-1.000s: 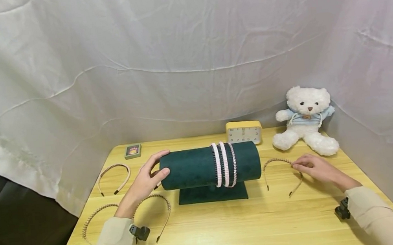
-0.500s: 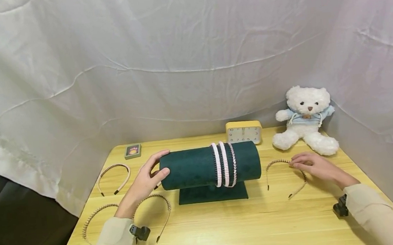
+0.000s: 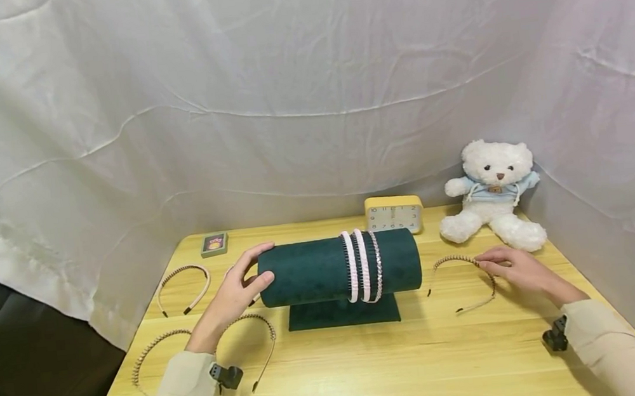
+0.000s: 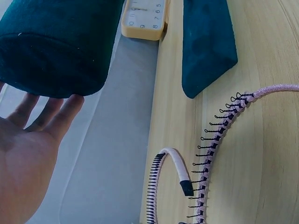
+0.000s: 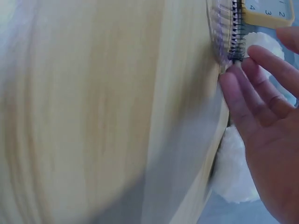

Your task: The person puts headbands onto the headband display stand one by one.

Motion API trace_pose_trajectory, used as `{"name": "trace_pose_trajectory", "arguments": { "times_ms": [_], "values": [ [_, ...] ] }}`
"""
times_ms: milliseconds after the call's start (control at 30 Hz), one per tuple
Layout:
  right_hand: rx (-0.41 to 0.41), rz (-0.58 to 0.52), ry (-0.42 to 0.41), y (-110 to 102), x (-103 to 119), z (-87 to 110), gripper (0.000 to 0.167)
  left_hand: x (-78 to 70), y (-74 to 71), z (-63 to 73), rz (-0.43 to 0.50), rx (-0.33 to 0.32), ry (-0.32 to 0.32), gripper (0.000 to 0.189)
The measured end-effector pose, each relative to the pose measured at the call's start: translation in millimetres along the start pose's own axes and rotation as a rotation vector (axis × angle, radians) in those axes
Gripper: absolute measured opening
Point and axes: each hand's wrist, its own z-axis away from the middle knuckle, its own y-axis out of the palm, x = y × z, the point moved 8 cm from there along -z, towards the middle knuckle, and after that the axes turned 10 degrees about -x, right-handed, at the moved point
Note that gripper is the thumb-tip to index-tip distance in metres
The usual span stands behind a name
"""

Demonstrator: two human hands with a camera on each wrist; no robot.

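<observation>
A dark green velvet display roll (image 3: 304, 272) lies sideways on its stand mid-table, three pale headbands (image 3: 365, 267) looped round its right half. My left hand (image 3: 232, 298) rests on the roll's left end, thumb in front and fingers over the top. The left wrist view shows its fingertips (image 4: 70, 105) against the end's edge. Right of the roll, my right hand (image 3: 517, 274) pinches the right side of a beaded headband (image 3: 451, 258), whose ends point toward the roll and the front. In the right wrist view that headband (image 5: 237, 28) sits at the fingertips, slightly blurred.
Several more headbands lie at the left, including a plain-edged one (image 3: 206, 277) and a beaded one (image 3: 138, 362) beside my left sleeve. Behind stand a small framed box (image 3: 215, 245), a yellow clock (image 3: 392, 200) and a white teddy bear (image 3: 488, 210). Grey cloth (image 3: 290, 149) hangs behind.
The headband in my right hand has turned, its ends swinging left and slightly farther back. My right hand has shifted a little. The left hand and the roll have stayed put.
</observation>
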Motion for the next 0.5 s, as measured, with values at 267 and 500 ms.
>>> {"name": "trace_pose_trajectory", "arguments": {
  "times_ms": [267, 500],
  "values": [
    [-0.001, -0.003, -0.055, 2.5, 2.4, -1.6, 0.033, 2.6, -1.5, 0.5, -0.014, -0.008, -0.01, 0.057],
    [0.057, 0.038, -0.073, 18.4, 6.2, -7.5, 0.036, -1.3, -0.1, 0.0, -0.001, -0.002, -0.001, 0.057]
  ]
}}
